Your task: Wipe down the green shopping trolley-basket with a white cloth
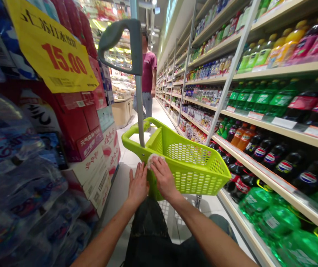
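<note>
In front of me stands a lime-green rolling shopping basket (203,181) with slotted walls and a grey pull handle (137,48) raised on a metal pole. My right hand (163,177) presses a crumpled whitish cloth (151,160) against the basket's near side, just under the rim. Its fingers lie over the cloth, and part of the cloth shows past the fingertips. Beside it, my left hand (138,185) rests at the basket's near left corner with its fingers stretched out. Nothing shows in that hand. Inside the basket, the visible part holds no goods.
Shelves of soda bottles (284,96) line the right, with large green bottles (275,218) at floor level. Stacked drink cartons (89,163), wrapped water bottles (17,185) and a yellow price sign (56,52) crowd the left. A person in a maroon shirt (149,70) stands farther down the aisle.
</note>
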Demonstrator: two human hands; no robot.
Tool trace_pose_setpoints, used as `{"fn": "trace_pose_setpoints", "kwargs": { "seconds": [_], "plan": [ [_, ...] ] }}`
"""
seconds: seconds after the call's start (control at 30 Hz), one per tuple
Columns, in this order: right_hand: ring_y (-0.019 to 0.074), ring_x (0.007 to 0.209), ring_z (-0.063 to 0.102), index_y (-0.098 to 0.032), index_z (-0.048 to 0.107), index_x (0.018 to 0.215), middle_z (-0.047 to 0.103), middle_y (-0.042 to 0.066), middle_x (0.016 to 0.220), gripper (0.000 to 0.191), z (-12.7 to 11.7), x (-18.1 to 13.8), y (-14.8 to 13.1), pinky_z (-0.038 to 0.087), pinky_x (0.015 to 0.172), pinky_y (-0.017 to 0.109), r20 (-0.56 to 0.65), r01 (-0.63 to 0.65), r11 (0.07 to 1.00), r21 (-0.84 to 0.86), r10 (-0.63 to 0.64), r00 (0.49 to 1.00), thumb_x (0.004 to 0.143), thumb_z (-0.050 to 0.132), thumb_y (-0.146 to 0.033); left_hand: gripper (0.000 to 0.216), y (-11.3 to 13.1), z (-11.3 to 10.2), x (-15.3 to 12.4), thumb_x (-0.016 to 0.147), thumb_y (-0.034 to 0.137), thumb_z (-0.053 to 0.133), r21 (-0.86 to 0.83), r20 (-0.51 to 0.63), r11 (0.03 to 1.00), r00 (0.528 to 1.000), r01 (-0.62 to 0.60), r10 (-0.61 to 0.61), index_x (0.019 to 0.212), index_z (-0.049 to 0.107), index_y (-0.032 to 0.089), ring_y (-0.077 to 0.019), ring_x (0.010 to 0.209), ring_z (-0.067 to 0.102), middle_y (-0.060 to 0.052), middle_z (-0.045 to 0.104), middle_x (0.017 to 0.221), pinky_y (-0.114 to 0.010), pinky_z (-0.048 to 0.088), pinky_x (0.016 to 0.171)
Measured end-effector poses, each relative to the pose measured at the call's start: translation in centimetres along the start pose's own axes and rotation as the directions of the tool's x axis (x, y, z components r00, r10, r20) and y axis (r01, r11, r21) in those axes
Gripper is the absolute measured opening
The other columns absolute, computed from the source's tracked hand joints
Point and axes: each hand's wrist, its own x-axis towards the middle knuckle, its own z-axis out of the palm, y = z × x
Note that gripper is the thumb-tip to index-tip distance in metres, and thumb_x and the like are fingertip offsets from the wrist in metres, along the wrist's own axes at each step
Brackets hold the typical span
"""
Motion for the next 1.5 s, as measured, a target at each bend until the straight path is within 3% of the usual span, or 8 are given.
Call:
{"fn": "trace_pose_setpoints", "kwargs": {
  "seconds": [0.27, 0.47, 0.63, 0.83, 0.97, 1.13, 1.27, 1.5],
  "plan": [
    [0.0197, 0.126, 0.031, -0.013, 0.057, 0.110, 0.054, 0.011, 0.121, 0.032, 2.3, -0.1, -0.9, 0.040, 0.096, 0.041, 0.136, 0.081, 0.997, 0.003, -0.081, 0.987, 0.084, 0.038, -0.008, 0.058, -2.5, -0.3, -0.3, 0.072, 0.015, 0.041, 0.027, -0.037, 0.997, 0.997, 0.073, -0.071, 0.129, 0.033, 0.006, -0.0272, 0.131, 0.019, -0.016, 0.025, 0.141, -0.051, 0.016, 0.104],
    [0.0205, 0.131, 0.020, -0.013, 0.052, 0.117, 0.042, 0.009, 0.132, 0.035, 1.4, 6.2, -1.9, 0.026, 0.106, 0.042, 0.039, 0.069, 0.998, 0.008, -0.069, 0.997, 0.085, 0.039, -0.012, 0.058, -3.5, -0.7, 0.1, 0.073, 0.015, 0.041, 0.016, -0.068, 0.990, 0.988, 0.143, -0.142, 0.129, 0.031, 0.003, -0.0283, 0.131, 0.020, -0.019, 0.025, 0.140, -0.053, 0.017, 0.103],
    [0.0210, 0.122, 0.038, -0.014, 0.055, 0.114, 0.055, 0.010, 0.119, 0.037, 2.1, 4.2, -1.9, 0.039, 0.097, 0.040, 0.133, 0.070, 0.994, 0.079, -0.080, 0.988, 0.080, 0.041, -0.006, 0.060, -4.0, -1.5, 0.6, 0.072, 0.014, 0.043, -0.009, -0.145, 0.993, 0.982, 0.120, -0.120, 0.130, 0.029, 0.005, -0.0282, 0.131, 0.021, -0.019, 0.026, 0.140, -0.052, 0.019, 0.102],
    [0.0192, 0.126, 0.031, -0.015, 0.049, 0.120, 0.047, 0.011, 0.127, 0.044, 1.1, 6.5, -1.6, 0.033, 0.102, 0.043, -0.135, -0.011, 0.983, 0.183, 0.036, 0.990, 0.081, 0.034, -0.004, 0.063, -4.1, -2.9, 1.7, 0.069, 0.011, 0.045, -0.038, -0.282, 0.996, 0.955, 0.079, -0.086, 0.129, 0.028, 0.006, -0.0270, 0.131, 0.021, -0.020, 0.031, 0.137, -0.051, 0.017, 0.104],
    [0.0201, 0.127, 0.030, -0.012, 0.051, 0.119, 0.046, 0.014, 0.128, 0.041, 1.8, 8.7, -0.9, 0.030, 0.103, 0.044, -0.101, -0.046, 0.989, 0.142, 0.061, 0.993, 0.081, 0.036, -0.005, 0.062, -2.9, -4.4, 3.3, 0.070, 0.009, 0.043, -0.070, -0.332, 0.998, 0.943, -0.003, -0.021, 0.130, 0.025, 0.009, -0.0238, 0.132, 0.019, -0.018, 0.034, 0.137, -0.050, 0.017, 0.105],
    [0.0209, 0.125, 0.033, -0.013, 0.049, 0.121, 0.046, 0.014, 0.127, 0.042, 2.2, 5.5, 1.1, 0.034, 0.101, 0.042, -0.048, -0.108, 0.987, 0.119, 0.114, 0.992, 0.081, 0.036, -0.008, 0.057, -0.8, -5.7, 5.7, 0.074, 0.010, 0.038, -0.105, -0.228, 0.987, 0.969, -0.124, 0.098, 0.130, 0.028, 0.008, -0.0192, 0.133, 0.016, -0.014, 0.032, 0.138, -0.043, 0.019, 0.107],
    [0.0216, 0.121, 0.038, -0.015, 0.050, 0.120, 0.049, 0.013, 0.125, 0.046, 0.9, 3.2, 3.4, 0.036, 0.098, 0.043, -0.009, -0.208, 0.972, 0.107, 0.210, 0.978, 0.078, 0.033, -0.005, 0.055, 0.1, -5.2, 7.1, 0.074, 0.012, 0.038, -0.080, -0.060, 0.988, 0.990, -0.131, 0.127, 0.129, 0.033, 0.010, -0.0210, 0.131, 0.020, -0.011, 0.033, 0.139, -0.048, 0.015, 0.107],
    [0.0210, 0.105, 0.051, -0.016, 0.055, 0.114, 0.057, 0.012, 0.113, 0.046, 1.3, 4.6, 4.6, 0.043, 0.089, 0.036, 0.056, -0.252, 0.967, 0.027, 0.250, 0.967, 0.074, 0.037, -0.001, 0.052, 0.7, -3.6, 8.8, 0.069, 0.013, 0.043, -0.024, -0.026, 0.996, 0.996, -0.089, 0.088, 0.121, 0.045, 0.013, -0.0251, 0.128, 0.026, -0.009, 0.046, 0.129, -0.051, 0.015, 0.106]
  ]
}}
